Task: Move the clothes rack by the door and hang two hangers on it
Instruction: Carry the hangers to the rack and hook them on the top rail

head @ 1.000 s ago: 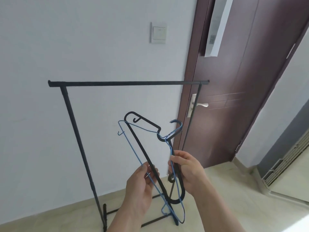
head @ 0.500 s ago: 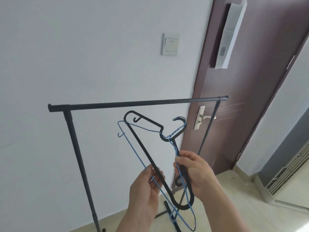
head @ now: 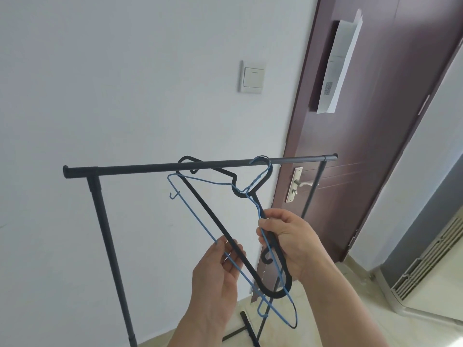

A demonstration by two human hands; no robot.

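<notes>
While the black metal clothes rack (head: pixel 200 165) already stands just left of the dark brown door (head: pixel 375 146), you've hung neither hanger. Your right hand (head: pixel 288 242) pinches the thick black plastic hanger (head: pixel 208 211) and thin blue wire hanger (head: pixel 190 211) together, hooks at the rail; left hand (head: pixel 218 274) fingers lightly close on both lower bars.

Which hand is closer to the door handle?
The right hand, just below and left of the door handle. The left hand sits lower and further left, holding the blue hanger.

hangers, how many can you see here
2. The black hanger and the thin blue hanger are held together by the left hand and right hand, their hooks up at the rack's top bar.
</notes>
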